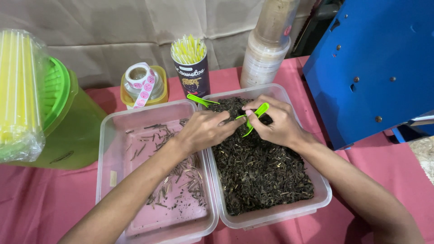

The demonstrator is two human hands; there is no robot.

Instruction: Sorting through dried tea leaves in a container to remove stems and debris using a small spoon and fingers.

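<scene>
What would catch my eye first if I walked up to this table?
Two hands meet over a clear tub of dark dried leaves: the right hand holds a green scoop, the left hand touching its tip. Left of it, another tub holds sparse twigs.

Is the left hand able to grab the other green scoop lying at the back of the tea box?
Probably yes. The left hand sits just in front of the spare green scoop, which lies uncovered on the rim of the leaf-filled box. Nothing stands between them.
</scene>
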